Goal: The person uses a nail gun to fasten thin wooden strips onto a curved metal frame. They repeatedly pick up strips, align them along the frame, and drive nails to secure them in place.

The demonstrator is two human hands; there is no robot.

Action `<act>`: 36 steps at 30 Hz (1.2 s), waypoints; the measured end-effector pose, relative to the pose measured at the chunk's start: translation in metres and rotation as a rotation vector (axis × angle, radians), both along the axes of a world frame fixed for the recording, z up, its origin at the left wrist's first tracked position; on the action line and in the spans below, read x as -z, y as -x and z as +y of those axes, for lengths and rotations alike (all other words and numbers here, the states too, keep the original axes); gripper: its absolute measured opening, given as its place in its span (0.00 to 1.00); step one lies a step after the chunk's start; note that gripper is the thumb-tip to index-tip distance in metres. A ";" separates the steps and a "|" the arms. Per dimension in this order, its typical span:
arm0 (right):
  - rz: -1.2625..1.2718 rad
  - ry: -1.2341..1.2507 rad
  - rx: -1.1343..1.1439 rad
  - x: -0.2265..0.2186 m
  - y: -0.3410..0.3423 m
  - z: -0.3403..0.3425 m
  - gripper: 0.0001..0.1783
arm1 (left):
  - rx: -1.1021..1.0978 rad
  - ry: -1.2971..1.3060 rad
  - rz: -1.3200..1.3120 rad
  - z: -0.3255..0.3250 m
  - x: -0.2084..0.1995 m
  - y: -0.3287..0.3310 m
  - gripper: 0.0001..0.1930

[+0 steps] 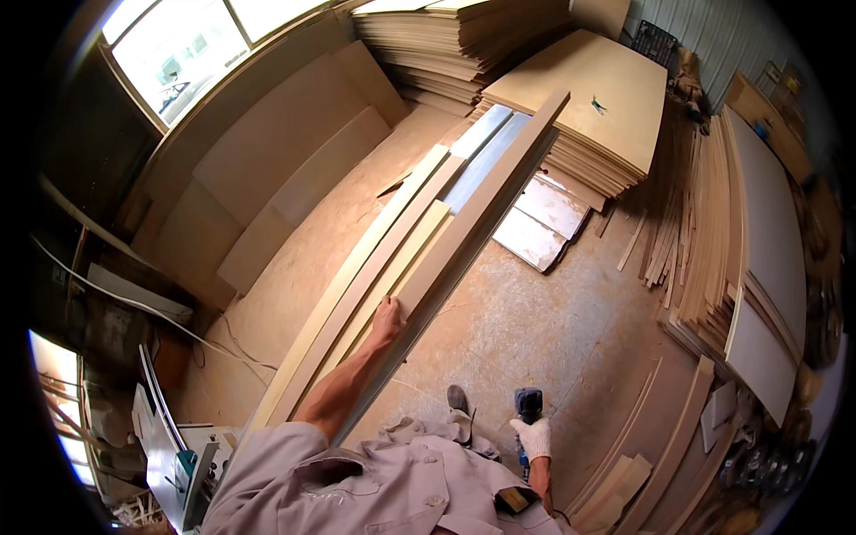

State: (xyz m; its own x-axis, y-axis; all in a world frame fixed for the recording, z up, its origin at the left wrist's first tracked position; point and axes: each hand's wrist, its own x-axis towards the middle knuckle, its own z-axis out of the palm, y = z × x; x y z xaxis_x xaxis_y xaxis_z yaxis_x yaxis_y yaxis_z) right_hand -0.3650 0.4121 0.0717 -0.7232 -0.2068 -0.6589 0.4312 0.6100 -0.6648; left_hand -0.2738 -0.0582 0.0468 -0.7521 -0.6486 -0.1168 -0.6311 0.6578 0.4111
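Note:
Long wooden boards and strips lie side by side on a narrow metal-topped bench (pixel 487 171) running away from me. My bare left hand (pixel 388 321) is closed at the side of the long brown board (pixel 489 209) along the bench's right edge, its fingers curled against the wood. Beside that board lie a pale strip (pixel 403 266) and, further left, another long pale strip (pixel 349 278). Low on my right, my right hand (pixel 534 438), in a white glove, grips a blue and black power tool (pixel 528 404); its exact kind is hard to make out.
Stacked sheets (pixel 588 98) stand beyond the bench, with a small green object (pixel 597 105) on top. Bundled wood strips (pixel 704 232) and large panels (pixel 774 241) line the right. Boards (pixel 669 446) lie near my right side. Sheets (pixel 276 160) lean under the window; a white cable (pixel 147 308) hangs left.

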 end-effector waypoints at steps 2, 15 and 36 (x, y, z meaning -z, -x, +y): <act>0.014 -0.042 -0.032 0.004 0.000 -0.002 0.17 | -0.011 0.024 0.026 0.000 0.007 -0.001 0.27; -0.050 0.117 -0.219 -0.036 -0.006 -0.051 0.14 | -0.265 -0.026 0.424 0.023 0.020 -0.041 0.35; 0.089 0.115 -0.364 -0.079 -0.117 -0.147 0.14 | -0.369 0.008 -0.056 0.006 -0.002 -0.558 0.37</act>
